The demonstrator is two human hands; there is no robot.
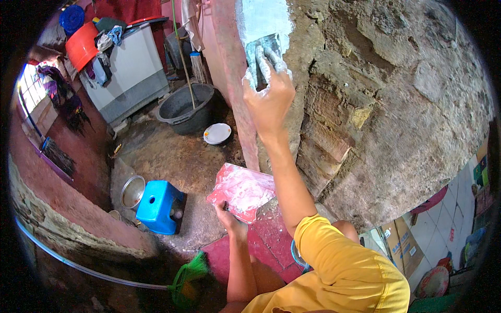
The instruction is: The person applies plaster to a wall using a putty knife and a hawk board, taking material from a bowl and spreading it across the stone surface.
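Observation:
My right hand [271,96] is raised to the wall, its fingers smeared with white paste and closed over a flat dark scraper [270,43]. The scraper lies against a patch of pale bluish-white filler [261,15] on a narrow wall face. Lower down, my left hand [231,219] grips the near left edge of a pink board [245,190], thumb on top. White paste is spread across the board. My left fingers are hidden beneath it.
Rough broken masonry [365,104] rises close on the right. A blue plastic stool [158,207], a metal bowl [133,191], a dark tub [187,107] and a white lid-like disc [217,133] are on the floor at left. A green broom [189,274] lies lower left.

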